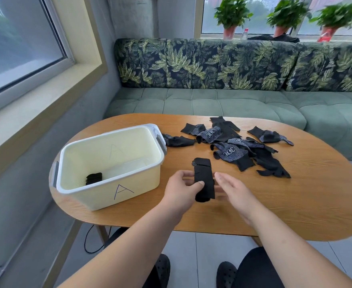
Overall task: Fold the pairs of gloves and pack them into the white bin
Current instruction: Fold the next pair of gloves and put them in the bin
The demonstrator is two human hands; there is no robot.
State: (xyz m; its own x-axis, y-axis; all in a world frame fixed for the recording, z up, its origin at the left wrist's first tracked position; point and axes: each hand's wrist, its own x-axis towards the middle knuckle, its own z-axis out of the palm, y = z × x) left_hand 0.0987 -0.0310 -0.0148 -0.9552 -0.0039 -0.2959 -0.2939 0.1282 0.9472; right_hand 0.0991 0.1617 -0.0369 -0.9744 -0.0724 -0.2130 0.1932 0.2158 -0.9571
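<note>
A person sat at an oval wooden table (295,194), seen from their own head looking down at two bare forearms. The left hand (183,186) gripped a folded pair of black gloves (204,179), thumb pressed across the front and fingers curled behind it. The bundle was a narrow, upright strip, held near the table's front edge, with white grip dots showing at its top left corner. The right hand (231,188) was open with straight fingers, just beside the bundle's right edge; the fingertips were blurred, so contact with the cloth could not be judged.

To the left of the hands, the white bin (100,196) stood on the table, a handwritten letter A (122,191) on its front wall. One folded black bundle (94,178) already lay inside, on the bottom by the front left corner.

Behind the hands, a loose pile of unfolded gloves (233,146) was spread across the middle of the table, black with dotted palms and printed patches. Some overlapped and a few lay a little apart at either end of the pile.

Beyond the table was a green tufted sofa (212,100) with a leaf-patterned back. Potted plants (231,13) stood on the sill above it, and a large window (15,38) filled the left wall.
</note>
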